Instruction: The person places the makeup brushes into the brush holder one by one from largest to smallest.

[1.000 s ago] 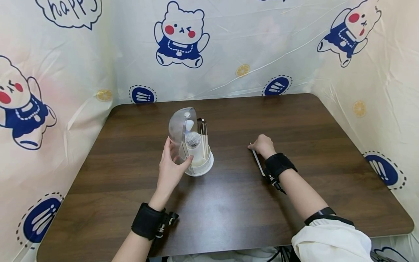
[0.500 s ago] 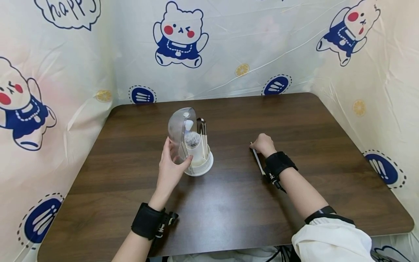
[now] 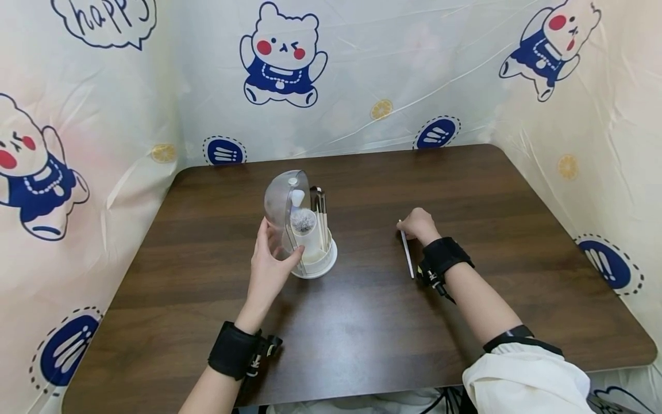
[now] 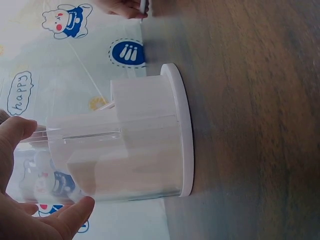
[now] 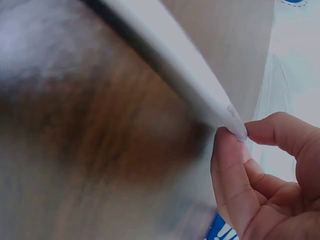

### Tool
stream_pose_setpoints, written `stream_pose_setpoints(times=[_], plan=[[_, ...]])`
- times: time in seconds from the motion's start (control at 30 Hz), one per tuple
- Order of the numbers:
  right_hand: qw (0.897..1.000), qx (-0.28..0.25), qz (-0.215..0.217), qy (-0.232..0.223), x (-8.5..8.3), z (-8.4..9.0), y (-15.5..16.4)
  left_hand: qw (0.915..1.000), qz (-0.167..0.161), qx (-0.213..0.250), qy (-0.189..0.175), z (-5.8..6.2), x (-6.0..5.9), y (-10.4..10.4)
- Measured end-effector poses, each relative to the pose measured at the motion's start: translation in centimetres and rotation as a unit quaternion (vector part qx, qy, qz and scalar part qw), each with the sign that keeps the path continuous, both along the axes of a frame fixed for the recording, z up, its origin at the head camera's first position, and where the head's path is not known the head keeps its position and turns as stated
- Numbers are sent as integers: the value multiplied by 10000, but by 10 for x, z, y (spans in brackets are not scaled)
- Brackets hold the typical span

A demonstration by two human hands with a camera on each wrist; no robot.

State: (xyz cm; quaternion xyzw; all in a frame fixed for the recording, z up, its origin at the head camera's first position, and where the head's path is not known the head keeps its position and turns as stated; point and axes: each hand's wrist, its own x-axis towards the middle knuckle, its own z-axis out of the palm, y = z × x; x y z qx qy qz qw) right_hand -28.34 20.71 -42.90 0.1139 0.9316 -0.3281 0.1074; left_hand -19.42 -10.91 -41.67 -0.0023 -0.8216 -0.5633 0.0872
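In the head view a makeup brush holder [image 3: 315,265] stands upright on the table, with a white round base and a clear domed cover [image 3: 279,201]. Several brushes [image 3: 322,215] and a fluffy puff [image 3: 304,221] are inside it. My left hand [image 3: 269,264] grips the cover from its left side, thumb and fingers spread round it. On the right, my right hand [image 3: 418,225] pinches one end of a slim white stick [image 3: 407,253] between thumb and fingers. The right wrist view shows this stick [image 5: 185,70] tapering to the pinched tip, with small print near it.
The brown wooden table [image 3: 351,328] has rounded corners. A printed curtain [image 3: 351,52] with cartoon bears hangs round its back and sides. Dark cables [image 3: 447,399] show below the front edge.
My right hand has shifted slightly up and to the right with the white stick, whose lower end now shows free of the wrist camera. The left hand and brush holder stay in place.
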Motion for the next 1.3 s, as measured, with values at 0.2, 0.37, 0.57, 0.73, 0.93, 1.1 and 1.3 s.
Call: stream_pose_setpoints(times=[0.2, 0.37, 0.57, 0.73, 0.93, 1.1, 1.3], plan=[[9989, -311, -104, 322, -1, 11, 4, 10000, 4, 41, 4, 0, 0, 0], [9944, -527, -319, 853, -4, 24, 2, 10000, 6, 28, -25, 0, 0, 0], [9860, -788, -482, 1386, -7, 40, -6, 10000, -5, -8, -34, -1, 0, -1], [9782, -1005, -379, 1776, -6, 55, -20, 10000, -6, -12, -20, -2, 0, -1], [9667, -1486, -175, 2074, -1, 70, -45, 10000, -17, -2, -2, -3, 0, -1], [9609, -1791, 96, 2109, 4, 79, -68, 10000, -20, -23, 0, -3, 0, -2], [9561, -1999, 441, 2097, 14, 85, -92, 10000, -46, -22, -9, -2, 0, -2]])
